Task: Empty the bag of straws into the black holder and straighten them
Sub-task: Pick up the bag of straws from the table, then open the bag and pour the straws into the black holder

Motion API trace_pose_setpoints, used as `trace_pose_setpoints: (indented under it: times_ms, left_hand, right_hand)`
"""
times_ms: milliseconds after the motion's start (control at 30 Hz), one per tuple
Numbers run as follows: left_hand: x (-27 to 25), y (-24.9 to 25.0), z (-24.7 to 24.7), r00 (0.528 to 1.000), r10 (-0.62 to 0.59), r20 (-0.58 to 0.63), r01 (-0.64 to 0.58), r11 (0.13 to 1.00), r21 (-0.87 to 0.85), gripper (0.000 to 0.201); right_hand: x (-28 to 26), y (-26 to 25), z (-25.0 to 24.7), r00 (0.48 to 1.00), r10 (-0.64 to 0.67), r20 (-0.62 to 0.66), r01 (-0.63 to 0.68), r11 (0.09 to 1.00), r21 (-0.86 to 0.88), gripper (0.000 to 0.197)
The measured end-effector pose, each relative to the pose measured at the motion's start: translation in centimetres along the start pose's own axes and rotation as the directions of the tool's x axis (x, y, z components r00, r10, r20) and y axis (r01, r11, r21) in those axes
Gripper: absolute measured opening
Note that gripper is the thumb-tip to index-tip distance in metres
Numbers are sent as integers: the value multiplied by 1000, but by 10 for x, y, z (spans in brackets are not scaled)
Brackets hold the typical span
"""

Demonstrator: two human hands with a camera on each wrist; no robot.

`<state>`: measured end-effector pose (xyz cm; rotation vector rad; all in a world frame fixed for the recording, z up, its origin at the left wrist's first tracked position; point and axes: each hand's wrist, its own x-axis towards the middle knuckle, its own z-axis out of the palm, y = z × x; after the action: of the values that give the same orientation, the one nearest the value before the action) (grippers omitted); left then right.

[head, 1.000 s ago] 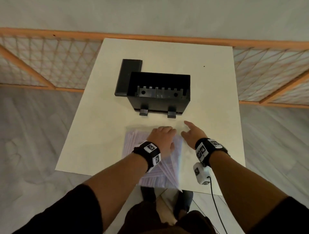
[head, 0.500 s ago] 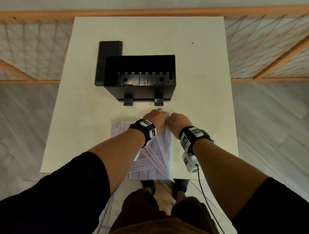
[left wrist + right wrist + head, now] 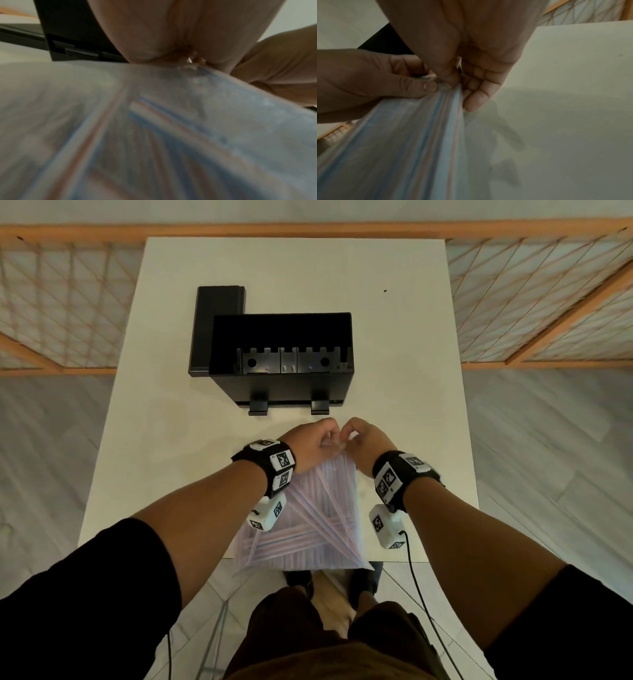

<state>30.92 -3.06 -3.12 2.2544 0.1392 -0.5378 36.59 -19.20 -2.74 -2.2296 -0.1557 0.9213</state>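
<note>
A clear plastic bag of straws [image 3: 308, 525] with pink and blue stripes hangs between my wrists, its far top edge lifted off the white table [image 3: 171, 440]. My left hand [image 3: 313, 440] and right hand [image 3: 359, 440] meet at that top edge and both pinch it. The right wrist view shows my left thumb [image 3: 426, 86] and right fingers [image 3: 453, 79] squeezing the crumpled bag mouth, with the bag [image 3: 402, 142] stretching down. Beyond my hands stands the black holder [image 3: 284, 361], an open-topped box with nothing in it. The bag [image 3: 154, 128] fills the blurred left wrist view.
A black lid [image 3: 217, 326] lies flat against the holder's left side. A wooden lattice railing [image 3: 68, 302] runs behind and beside the table. The bag's lower end overhangs the table's near edge above my feet. A cable [image 3: 421, 594] hangs from my right wrist.
My hands came together at the bag's far edge and took hold of it. The bag's top has since risen off the table, gathered into a peak between my fingers.
</note>
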Motion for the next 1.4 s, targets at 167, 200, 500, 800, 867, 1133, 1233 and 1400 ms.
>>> trace_pose_setpoints:
  times_ms: [167,200,500,800,867,1133,1233,1400]
  left_hand:
    - [-5,-2,4,999,33,5,-32,999,-37,12]
    - [-6,-2,4,999,28,19,-27,999,-39,14]
    - [-28,-12,-23,993,-80,83,85,994,-63,64]
    - [-75,-66,-53,977,-213,31,215,969,-122,58]
    - [-80,-67,-48,976,-216,-2,212,962,-172,57]
    - [-90,-43,-35,883,-460,94,464,827,-317,66]
    - [-95,-34,-41,886,-462,35,443,821,-360,46]
    - [-107,-8,-59,868,-466,-173,298,766,-569,23]
  right_hand:
    - [-10,0,2,998,-19,-57,17,999,-38,17]
    - [-12,-1,1,997,-27,-69,23,998,-62,18]
    - [-11,8,-13,952,-17,-307,-8,997,-81,16]
    - [-11,17,-35,912,36,-408,-54,998,-31,26]
    - [-11,15,-34,907,37,-419,-39,999,2,29]
    - [-20,20,-46,919,96,-383,60,924,377,21]
    - [-27,16,-51,928,81,-365,73,918,389,22]
    - [-43,2,-66,949,-1,-316,118,928,352,11]
